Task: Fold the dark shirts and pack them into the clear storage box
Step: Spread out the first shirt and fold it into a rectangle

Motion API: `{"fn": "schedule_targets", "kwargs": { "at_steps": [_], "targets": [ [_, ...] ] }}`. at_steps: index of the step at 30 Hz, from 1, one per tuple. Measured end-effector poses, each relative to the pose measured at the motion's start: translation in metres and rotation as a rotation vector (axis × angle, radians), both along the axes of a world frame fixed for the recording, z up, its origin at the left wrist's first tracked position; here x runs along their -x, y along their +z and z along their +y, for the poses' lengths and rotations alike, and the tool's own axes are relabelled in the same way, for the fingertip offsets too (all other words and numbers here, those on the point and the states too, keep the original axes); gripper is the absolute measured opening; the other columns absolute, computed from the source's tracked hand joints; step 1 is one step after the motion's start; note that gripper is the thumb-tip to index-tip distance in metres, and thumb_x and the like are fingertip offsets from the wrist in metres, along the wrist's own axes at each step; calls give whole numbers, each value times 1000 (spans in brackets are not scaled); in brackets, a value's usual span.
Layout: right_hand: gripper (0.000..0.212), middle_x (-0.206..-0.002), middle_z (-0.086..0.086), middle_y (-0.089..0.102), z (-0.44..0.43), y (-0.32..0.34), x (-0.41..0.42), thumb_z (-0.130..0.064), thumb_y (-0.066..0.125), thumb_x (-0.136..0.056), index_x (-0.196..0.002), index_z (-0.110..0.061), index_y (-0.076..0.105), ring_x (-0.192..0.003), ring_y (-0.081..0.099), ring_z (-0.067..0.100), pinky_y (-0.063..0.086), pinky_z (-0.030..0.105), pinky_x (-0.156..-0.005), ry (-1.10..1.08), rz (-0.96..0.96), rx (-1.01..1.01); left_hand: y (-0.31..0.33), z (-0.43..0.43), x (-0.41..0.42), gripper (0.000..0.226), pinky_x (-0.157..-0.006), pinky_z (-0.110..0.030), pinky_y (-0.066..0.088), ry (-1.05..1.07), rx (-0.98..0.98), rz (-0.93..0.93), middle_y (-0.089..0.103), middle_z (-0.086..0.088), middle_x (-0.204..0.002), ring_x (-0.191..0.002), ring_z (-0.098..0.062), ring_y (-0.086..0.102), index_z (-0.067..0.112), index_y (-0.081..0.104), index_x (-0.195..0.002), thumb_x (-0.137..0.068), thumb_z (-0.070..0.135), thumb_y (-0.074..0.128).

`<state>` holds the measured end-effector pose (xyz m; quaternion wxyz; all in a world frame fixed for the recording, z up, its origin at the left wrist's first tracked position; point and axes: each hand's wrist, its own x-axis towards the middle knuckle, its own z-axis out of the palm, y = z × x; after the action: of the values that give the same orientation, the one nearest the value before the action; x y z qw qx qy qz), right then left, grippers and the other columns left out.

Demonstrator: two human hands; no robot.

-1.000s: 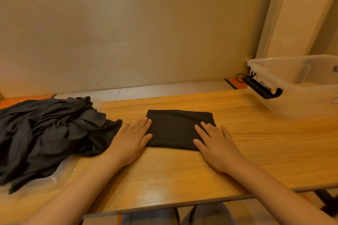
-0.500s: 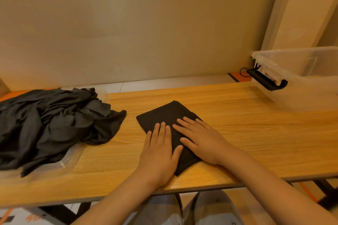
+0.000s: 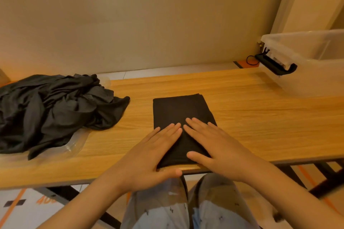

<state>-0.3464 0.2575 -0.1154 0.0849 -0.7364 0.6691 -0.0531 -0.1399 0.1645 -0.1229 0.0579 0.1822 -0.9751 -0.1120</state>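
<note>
Turning the folded shirt straighter than before. Pressing it flat at 6 o'clock with left hand and right hand, fingers straight. Leaving the pile at 9 o'clock unfolded, the box at 2 o'clock unfilled.

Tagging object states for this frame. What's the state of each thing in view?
folded shirt: folded into a flat rectangle, at the near edge of the table
pile of dark shirts: unfolded, crumpled, heaped on a clear plastic tray
clear storage box: open-topped, no shirt visible inside
left hand: flat, fingers straight, pressing the folded shirt
right hand: flat, fingers straight, pressing the folded shirt
</note>
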Motion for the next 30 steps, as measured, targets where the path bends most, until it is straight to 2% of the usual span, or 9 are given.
{"fn": "schedule_targets", "kwargs": {
  "at_steps": [3, 8, 13, 17, 19, 21, 23, 26, 30],
  "targets": [
    [91, -157, -18, -14, 16, -12, 10, -81, 28, -81, -153, -34, -5, -141, -21, -3, -14, 25, -117, 83, 72, 17, -12, 1, -6, 92, -118, -24, -9, -34, 155, -27, -6, 10, -161, -146, -1, -11, 25, 0, -155, -88, 67, 47],
    [85, -148, 1, 43, 30, -37, 13, -45, 74, -71, -145, -20, 40, -137, 39, 16, 29, 38, -113, 136, 125, 348, -19, 11, -10, 83, -118, -32, 14, -39, 292, 30, 27, -2, -158, -146, -14, 22, 17, 25, -152, -85, 37, 68],
    [53, -143, 3, 50, 47, -46, 22, -23, 58, -86, -138, -16, 49, -135, 42, 15, 30, 33, -113, 235, 22, 535, -25, 16, -22, 86, -117, -31, 17, -73, 310, 66, 35, 0, -154, -143, -13, 28, 17, 36, -148, -72, 15, 78],
    [44, -136, -5, 57, 54, -38, 30, -28, 55, -88, -131, -20, 58, -130, 47, 6, 38, 27, -108, 255, -79, 476, -19, 17, -29, 52, -118, -19, 10, -65, 27, 142, 34, 14, -153, -143, 0, 23, 29, 38, -146, -97, 42, 44],
    [41, -127, -15, 62, 56, -26, 30, -33, 55, -86, -127, -30, 60, -121, 53, -2, 45, 24, -99, 176, -246, 405, -12, 16, -30, 47, -116, -19, 20, -22, -224, 176, 34, 32, -147, -138, 9, 27, 47, 40, -141, -96, 59, 35],
    [33, -113, -24, 66, 56, -8, 27, -39, 55, -84, -117, -40, 63, -106, 60, -7, 48, 20, -88, 74, -451, 326, 1, 15, -29, 37, -104, -19, 39, 53, -407, 265, 51, 35, -131, -126, 8, 45, 55, 49, -130, -95, 45, 51],
    [17, -98, -24, 68, 48, 10, 25, -36, 61, -87, -102, -42, 68, -94, 63, -4, 48, 16, -79, 0, -625, 267, 19, 17, -24, 28, -83, -17, 49, 127, -520, 416, 69, 19, -104, -102, -1, 63, 44, 66, -112, -88, 30, 62],
    [10, -82, -16, 68, 24, 34, 29, -24, 66, -87, -84, -33, 70, -82, 62, 0, 46, 15, -67, -111, -751, 261, 42, 6, -9, 9, -71, -14, 49, 253, -606, 523, 72, 13, -87, -88, -3, 65, 30, 74, -92, -84, 33, 69],
    [13, -87, -3, 70, -26, 43, 43, -31, 64, -89, -94, -20, 70, -82, 64, 8, 54, 27, -71, -325, -770, 106, 57, -38, 18, 6, -66, -13, 50, 424, -617, 419, 72, 12, -82, -78, 1, 65, 26, 69, -86, -88, 21, 65]
  ]
}}
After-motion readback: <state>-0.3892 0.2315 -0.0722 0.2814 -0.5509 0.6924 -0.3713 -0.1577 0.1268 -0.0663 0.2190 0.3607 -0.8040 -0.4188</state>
